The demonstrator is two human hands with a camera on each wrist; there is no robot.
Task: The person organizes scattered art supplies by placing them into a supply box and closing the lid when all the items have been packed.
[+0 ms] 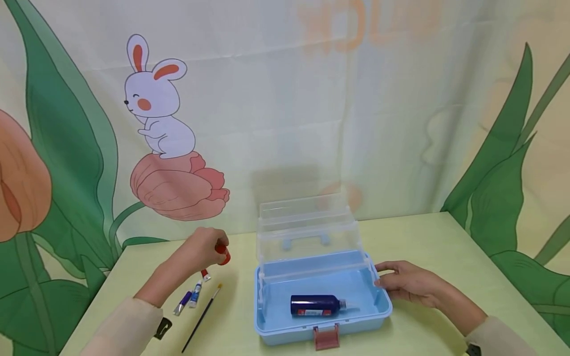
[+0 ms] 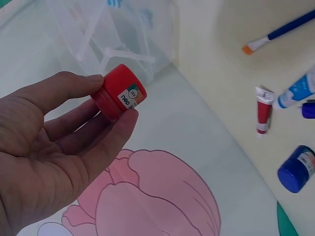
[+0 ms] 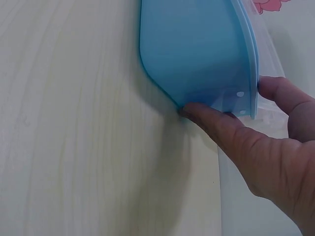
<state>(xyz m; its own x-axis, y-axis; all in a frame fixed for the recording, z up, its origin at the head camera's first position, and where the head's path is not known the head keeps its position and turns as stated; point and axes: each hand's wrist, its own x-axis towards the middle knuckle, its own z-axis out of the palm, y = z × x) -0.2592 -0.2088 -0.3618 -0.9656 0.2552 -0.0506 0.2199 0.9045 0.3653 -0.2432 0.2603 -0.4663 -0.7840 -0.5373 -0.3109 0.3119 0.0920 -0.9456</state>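
A cloth backdrop [image 1: 276, 118] printed with a rabbit [image 1: 156, 104] and tulips [image 1: 20, 183] hangs at twelve o'clock behind a pale yellow table [image 1: 423, 237]. On it sits a blue box [image 1: 365, 324], its clear lid [image 1: 307, 217] raised, the right hand [image 1: 414, 284] pinching its three o'clock end. Toward the box's ten o'clock, the left hand [image 1: 206, 249], thumb and fingers clamped, holds a small red pot [image 2: 123, 91].

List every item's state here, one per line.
Blue box, open
Clear lid, raised
Latch, undone
Dark bottle, on its side in the box
Red jar, held in left hand
Right hand, touching the box
Blue jar, capped
Red tube, lying flat
Blue-and-white tube, lying flat
Purple tube, lying flat
Brush, lying flat
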